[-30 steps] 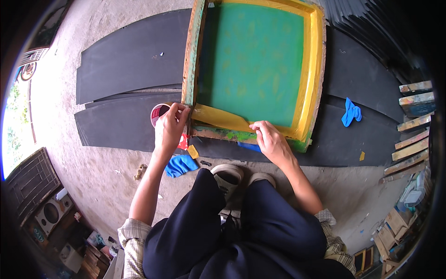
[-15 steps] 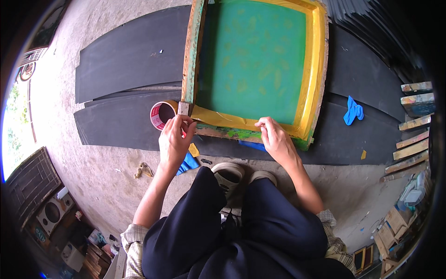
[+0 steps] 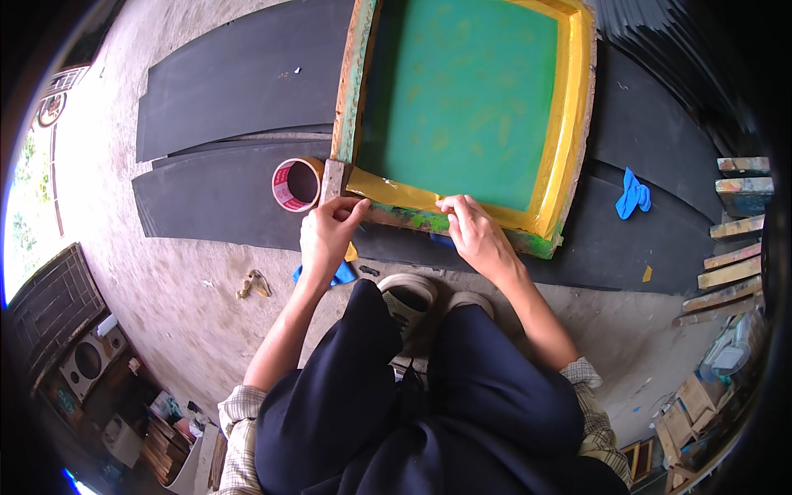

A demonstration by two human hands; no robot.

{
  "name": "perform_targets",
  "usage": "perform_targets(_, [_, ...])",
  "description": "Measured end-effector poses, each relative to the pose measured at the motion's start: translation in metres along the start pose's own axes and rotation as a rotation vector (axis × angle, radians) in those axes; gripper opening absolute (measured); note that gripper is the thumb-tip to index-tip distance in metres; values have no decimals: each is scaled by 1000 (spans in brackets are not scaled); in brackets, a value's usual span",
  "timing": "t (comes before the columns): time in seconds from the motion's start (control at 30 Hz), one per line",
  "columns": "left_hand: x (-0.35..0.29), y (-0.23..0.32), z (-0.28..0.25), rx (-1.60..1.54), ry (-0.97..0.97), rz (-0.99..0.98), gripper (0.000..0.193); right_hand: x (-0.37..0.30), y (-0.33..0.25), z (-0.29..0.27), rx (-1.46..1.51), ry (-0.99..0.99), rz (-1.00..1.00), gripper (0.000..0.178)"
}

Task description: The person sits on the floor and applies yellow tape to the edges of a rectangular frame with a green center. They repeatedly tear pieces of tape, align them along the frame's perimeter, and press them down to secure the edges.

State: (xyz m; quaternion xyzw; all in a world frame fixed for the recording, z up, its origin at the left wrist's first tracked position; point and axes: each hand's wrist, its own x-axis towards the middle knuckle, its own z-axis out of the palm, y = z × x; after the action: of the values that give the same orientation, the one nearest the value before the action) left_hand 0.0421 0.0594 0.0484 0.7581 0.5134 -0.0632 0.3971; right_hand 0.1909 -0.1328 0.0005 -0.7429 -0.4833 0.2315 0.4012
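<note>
Yellow tape strip (image 3: pixel 394 190), ahead between hands, lies flatter along the screen frame (image 3: pixel 412 218) than a second ago; edge looks nearly covered. Left hand (image 3: pixel 327 237), right hand (image 3: pixel 482 237): fingers nearly closed, grip unclear. Tape roll (image 3: pixel 284 188) beyond left hand.

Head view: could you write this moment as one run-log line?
left hand: at wooden frame, near edge, left end; right hand: at yellow tape; tape roll: on black sheet, left of frame
</note>
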Motion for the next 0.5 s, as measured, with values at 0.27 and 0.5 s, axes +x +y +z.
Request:
perform_targets(0.27, [6, 2, 13, -15, 225, -44, 30, -13, -2, -12, -50, 9, 75, 22])
perform_targets(0.5, [9, -3, 19, -128, 273, -25, 24, -5, 0, -7, -8, -27, 23, 27])
